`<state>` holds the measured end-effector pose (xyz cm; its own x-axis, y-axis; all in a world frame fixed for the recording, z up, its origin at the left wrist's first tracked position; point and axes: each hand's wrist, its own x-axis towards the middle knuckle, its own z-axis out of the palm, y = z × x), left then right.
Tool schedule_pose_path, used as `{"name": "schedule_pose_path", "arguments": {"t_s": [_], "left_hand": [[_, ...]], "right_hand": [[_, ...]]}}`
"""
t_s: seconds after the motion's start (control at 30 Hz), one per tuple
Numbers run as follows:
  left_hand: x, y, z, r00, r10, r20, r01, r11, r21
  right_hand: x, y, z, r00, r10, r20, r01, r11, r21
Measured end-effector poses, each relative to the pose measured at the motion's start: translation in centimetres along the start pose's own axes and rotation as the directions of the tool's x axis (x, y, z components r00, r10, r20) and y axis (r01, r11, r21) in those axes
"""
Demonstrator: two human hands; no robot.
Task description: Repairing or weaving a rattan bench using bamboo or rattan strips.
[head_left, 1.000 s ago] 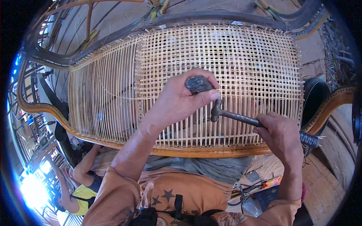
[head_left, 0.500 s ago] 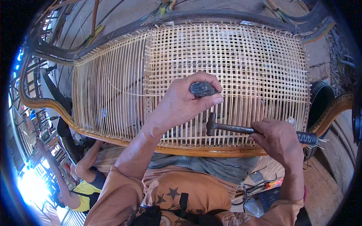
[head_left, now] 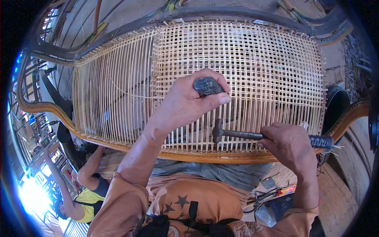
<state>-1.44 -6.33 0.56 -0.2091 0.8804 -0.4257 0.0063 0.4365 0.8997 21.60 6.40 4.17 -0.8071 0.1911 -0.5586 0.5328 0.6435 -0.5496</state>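
Observation:
Over the middle of a woven cane panel (head_left: 241, 47), my left hand (head_left: 185, 96) is closed around a dark, blunt-ended block (head_left: 206, 86). Only the block's upper end shows; the rest is hidden in the fist. To its right, my right hand (head_left: 290, 144) grips a hammer (head_left: 241, 135) by its shaft. The metal head points left, below the left hand and above the panel's near strands. The hammer's dark ribbed grip sticks out past the right side of my hand. Strands cross in a grid over the far right part, while the left section has mostly strands running one way.
A curved wooden frame (head_left: 213, 157) borders the panel's near edge, and a dark rail (head_left: 237, 15) runs along the far side. Another person in a yellow shirt (head_left: 85, 205) sits at the lower left. Plastic and cords (head_left: 265, 216) lie at the lower right.
My left hand and the dark block have shifted slightly up and to the left. The hammer has moved a little left, with both grips unchanged.

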Motion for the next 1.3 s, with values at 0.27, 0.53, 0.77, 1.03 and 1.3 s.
{"name": "schedule_pose_path", "arguments": {"t_s": [0.27,0.53,0.77,1.03,1.3], "left_hand": [[-0.9,0.2,-1.8,0.996,0.055,-0.066,-0.066,0.983,-0.174],[-1.3,-0.2,-1.6,1.000,-0.012,-0.025,0.010,0.998,-0.068],[-1.1,0.6,-1.7,0.997,-0.080,0.004,0.080,0.996,-0.027],[-0.9,-0.7,-1.5,1.000,0.006,-0.004,-0.006,1.000,0.013],[-3.3,-0.6,-3.7,0.913,0.153,-0.379,-0.230,0.959,-0.167]], "right_hand": [[-0.2,-0.3,0.3,1.000,0.031,0.000,-0.031,0.999,-0.029],[0.6,-1.0,0.1,0.998,0.032,0.058,-0.030,0.999,-0.037],[1.0,-1.5,-0.4,0.995,0.009,0.100,-0.001,0.997,-0.078],[2.0,-0.5,0.1,1.000,-0.026,-0.013,0.025,0.998,-0.065],[-1.6,-0.5,0.4,0.985,0.172,-0.013,-0.169,0.975,0.145]]}}
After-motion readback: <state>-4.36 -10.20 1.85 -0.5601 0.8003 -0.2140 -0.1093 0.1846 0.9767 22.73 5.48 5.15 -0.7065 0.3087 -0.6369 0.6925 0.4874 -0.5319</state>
